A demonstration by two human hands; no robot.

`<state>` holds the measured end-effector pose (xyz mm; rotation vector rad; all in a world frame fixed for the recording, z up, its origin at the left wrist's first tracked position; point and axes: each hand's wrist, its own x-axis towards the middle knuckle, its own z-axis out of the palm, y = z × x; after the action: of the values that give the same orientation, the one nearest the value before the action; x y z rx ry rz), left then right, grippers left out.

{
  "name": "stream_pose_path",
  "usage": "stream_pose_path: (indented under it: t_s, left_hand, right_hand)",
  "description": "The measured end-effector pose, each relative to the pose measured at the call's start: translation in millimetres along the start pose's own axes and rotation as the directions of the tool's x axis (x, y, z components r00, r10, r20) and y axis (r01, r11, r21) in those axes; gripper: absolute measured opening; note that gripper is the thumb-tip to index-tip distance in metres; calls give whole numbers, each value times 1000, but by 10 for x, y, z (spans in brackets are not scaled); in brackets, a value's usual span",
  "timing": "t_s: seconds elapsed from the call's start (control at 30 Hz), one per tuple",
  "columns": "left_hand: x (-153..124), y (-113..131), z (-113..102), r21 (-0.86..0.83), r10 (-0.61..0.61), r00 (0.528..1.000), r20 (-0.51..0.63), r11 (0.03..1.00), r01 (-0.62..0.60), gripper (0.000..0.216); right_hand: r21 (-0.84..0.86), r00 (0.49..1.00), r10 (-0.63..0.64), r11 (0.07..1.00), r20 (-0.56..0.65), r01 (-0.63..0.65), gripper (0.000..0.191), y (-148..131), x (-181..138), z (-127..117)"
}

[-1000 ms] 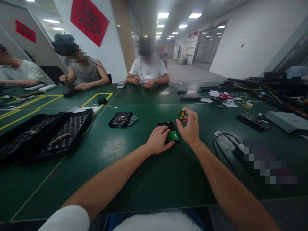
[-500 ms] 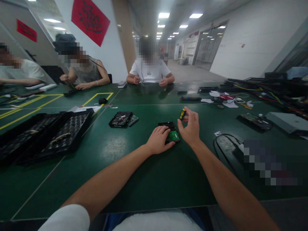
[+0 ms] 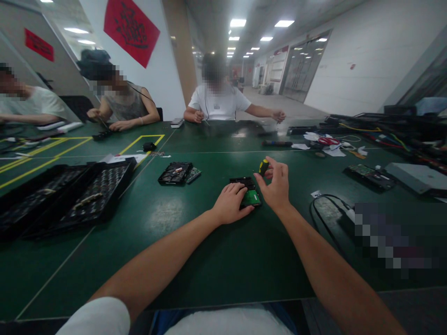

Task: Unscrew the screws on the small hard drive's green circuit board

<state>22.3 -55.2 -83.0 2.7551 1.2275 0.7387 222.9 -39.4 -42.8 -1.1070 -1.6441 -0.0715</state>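
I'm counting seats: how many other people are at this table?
3: one opposite, one further left in a cap, one at the left edge, partly cut off. More may sit out of view.

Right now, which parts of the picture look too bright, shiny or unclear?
In the head view, the ceiling lights look blown out, the green table shows a pale sheen left of the left hand, and pixel blocks hide something lower right.

Red wall poster, grey flat box
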Motion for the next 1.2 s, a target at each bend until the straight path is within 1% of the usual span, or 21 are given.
stream_pose_path:
  t_s: [0.3, 0.47, 0.57, 0.8, 0.93, 1.03, 1.2]
  left_hand:
    - [7, -1, 5, 7, -7, 1000, 11, 1000, 7, 70]
    - [4, -2, -3, 9, -1, 1000, 5, 1000, 0, 71]
    - [4, -6, 1, 6, 1, 1000, 4, 1000, -1, 70]
    - [5, -7, 7, -6, -10, 1000, 6, 1000, 10, 70]
    - [4, -7, 4, -8, -9, 1000, 9, 1000, 9, 70]
    - [4, -7, 6, -1, -8, 1000, 9, 1000, 8, 71]
    - [4, -6, 2, 0, -3, 1000, 13, 1000, 3, 71]
  right_hand:
    - [40, 1000, 6, 999, -3, -6, 66, 9, -20, 40]
    - [6, 999, -30, 1000, -10, 30, 63, 5, -5, 20]
    - [-8, 1000, -12, 1000, -15, 12, 60, -6, 6, 9]
    - [51, 1000, -13, 999, -16, 14, 65, 5, -15, 41]
    - [34, 999, -35, 999, -8, 35, 61, 6, -7, 20]
    - [7, 1000, -21, 1000, -16, 21, 58, -6, 4, 9]
    - [12, 999, 0, 1000, -38, 1, 65, -14, 1, 29]
